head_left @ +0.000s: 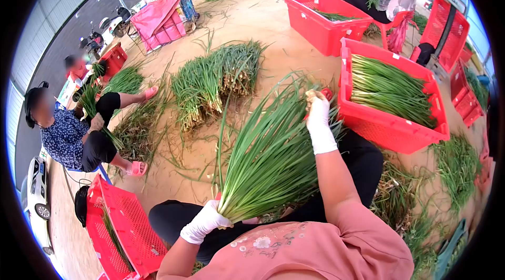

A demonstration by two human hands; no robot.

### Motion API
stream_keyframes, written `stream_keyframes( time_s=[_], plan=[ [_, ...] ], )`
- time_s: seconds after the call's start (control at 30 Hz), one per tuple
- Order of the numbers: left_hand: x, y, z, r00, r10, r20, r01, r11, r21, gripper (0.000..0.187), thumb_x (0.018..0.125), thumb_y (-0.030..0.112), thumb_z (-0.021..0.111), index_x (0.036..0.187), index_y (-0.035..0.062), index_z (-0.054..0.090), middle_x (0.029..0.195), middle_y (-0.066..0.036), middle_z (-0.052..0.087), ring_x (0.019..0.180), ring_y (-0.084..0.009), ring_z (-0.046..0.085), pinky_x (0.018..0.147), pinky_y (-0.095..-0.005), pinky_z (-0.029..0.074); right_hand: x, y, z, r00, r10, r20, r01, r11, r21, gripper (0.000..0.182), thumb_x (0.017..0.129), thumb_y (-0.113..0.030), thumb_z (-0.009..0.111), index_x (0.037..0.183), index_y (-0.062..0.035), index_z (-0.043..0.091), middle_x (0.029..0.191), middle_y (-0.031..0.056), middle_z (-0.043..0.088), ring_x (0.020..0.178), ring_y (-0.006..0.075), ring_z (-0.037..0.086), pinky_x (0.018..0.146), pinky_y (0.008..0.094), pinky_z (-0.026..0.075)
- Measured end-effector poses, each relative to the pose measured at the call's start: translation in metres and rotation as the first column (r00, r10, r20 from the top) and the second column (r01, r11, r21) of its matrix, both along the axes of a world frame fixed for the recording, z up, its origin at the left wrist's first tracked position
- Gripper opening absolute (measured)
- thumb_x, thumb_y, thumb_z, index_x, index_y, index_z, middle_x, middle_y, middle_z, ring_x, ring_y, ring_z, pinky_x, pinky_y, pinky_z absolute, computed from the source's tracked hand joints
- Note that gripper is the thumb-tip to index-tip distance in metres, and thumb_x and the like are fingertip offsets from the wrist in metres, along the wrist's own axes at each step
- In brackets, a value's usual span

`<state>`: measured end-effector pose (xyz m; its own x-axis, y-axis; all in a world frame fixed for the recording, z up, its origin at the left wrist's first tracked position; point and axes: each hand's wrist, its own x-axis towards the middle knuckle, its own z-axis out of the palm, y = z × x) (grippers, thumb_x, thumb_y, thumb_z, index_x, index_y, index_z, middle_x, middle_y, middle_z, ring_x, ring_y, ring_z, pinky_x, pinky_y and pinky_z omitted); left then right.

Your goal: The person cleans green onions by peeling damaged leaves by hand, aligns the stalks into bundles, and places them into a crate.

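Greens (273, 159) were held over the lap (363, 161), stalk ends (227, 207) clamped by the left hand (206, 222)'s fingers; the right hand (319, 119)'s fingers appeared curled, grip undetermined. Spillage was judged possible were the left grip loosened.

The person (341, 188) is wearing a salmon-pink, short-sleeved top (326, 248) and black trousers (363, 167). A floral design (262, 242) with a white blossom is decorating its front, while white gloves (321, 130) are covering the left hand (208, 222) and right hand (317, 114).

No readable text, number or sign (pale marks (344, 61) on a red crate (386, 128) too small to tell).
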<state>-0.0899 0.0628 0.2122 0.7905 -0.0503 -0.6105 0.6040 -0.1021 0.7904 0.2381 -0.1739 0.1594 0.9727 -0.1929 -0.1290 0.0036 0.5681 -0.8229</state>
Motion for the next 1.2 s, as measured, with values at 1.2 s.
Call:
stream_keyframes(
  time_s=[1.2],
  plan=[
    [-0.022,0.018,0.012,0.999,0.023,-0.026,-0.018,0.983,0.182,0.033,0.054,-0.001,0.068,0.087,-0.0015,0.064,0.067,-0.003,0.061,0.051,-0.0089,0.053,0.049,-0.0225,0.043,-0.019,-0.016,0.043,0.626,0.761,0.169,-0.780,0.610,0.140,0.043,0.088,-0.019,0.058,0.127,-0.0078,0.046,0.084,-0.0014,0.054,0.062,0.0044,0.046,0.052,0.0178,0.038]
  ],
)
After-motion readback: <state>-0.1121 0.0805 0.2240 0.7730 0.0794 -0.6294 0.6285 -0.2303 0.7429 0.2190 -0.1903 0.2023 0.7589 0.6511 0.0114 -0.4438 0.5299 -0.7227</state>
